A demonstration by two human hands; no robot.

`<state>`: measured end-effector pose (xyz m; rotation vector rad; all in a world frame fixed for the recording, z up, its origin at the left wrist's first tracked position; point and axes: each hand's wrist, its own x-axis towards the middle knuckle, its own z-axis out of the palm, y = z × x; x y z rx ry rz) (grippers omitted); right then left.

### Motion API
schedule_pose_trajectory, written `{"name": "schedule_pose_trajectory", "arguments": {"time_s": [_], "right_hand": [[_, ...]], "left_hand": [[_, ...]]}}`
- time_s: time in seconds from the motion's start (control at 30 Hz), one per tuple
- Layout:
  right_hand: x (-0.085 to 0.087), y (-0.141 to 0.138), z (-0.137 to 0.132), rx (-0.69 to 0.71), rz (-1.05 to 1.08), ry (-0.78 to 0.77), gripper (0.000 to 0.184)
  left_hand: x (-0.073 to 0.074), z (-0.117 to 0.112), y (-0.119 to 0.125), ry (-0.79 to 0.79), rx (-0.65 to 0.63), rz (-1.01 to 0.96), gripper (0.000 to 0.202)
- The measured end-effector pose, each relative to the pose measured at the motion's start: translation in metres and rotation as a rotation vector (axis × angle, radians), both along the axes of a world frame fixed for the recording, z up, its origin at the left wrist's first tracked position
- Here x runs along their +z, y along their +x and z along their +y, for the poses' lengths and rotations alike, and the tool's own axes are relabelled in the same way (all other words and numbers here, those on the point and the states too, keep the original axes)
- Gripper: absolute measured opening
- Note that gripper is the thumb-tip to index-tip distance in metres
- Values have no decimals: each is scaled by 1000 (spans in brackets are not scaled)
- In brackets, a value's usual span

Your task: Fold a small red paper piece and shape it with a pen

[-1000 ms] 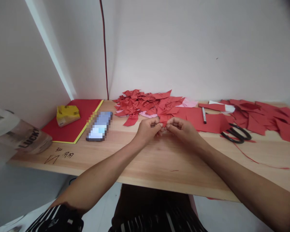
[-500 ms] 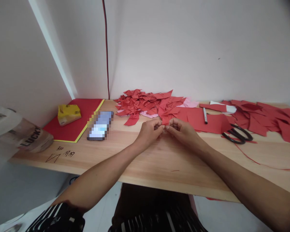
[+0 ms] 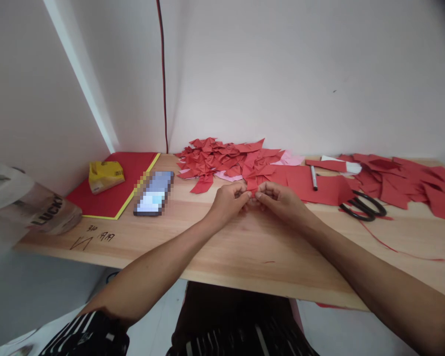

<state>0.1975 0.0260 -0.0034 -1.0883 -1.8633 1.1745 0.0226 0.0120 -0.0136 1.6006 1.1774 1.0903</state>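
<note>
Head view: left hand (image 3: 230,200) and right hand (image 3: 281,199), both pinched closed, grip 1 red paper piece (image 3: 252,186) near the folded-paper heap (image 3: 222,155).

Red paper (image 3: 252,186) partly hidden btwn hands (image 3: 228,201) (image 3: 282,200), phone scrn (image 3: 154,193) blurred, cup (image 3: 50,213) cut off @ L edge.

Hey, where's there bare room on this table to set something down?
Between your forearms, the wood is bare except for a thin red scrap. A smaller bare patch lies between the phone and your left hand. Farther back it's crowded: folded red paper, marker, cut red pieces.
</note>
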Motion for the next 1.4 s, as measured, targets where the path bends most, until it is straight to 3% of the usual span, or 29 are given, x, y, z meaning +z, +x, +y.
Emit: {"name": "schedule_pose_trajectory", "arguments": {"time_s": [0.33, 0.67, 1.03, 1.4], "right_hand": [[-8, 1, 4, 6, -32, 17, 20], [-7, 1, 3, -12, -68, 49, 16], [-10, 3, 5, 16, -45, 34, 17], [-3, 1, 3, 20, -26, -6, 19]], "left_hand": [[8, -6, 1, 76, 54, 189, 17], [6, -3, 0, 85, 31, 193, 26], [4, -2, 1, 85, 25, 199, 25], [8, -4, 0, 87, 12, 201, 22]]}}
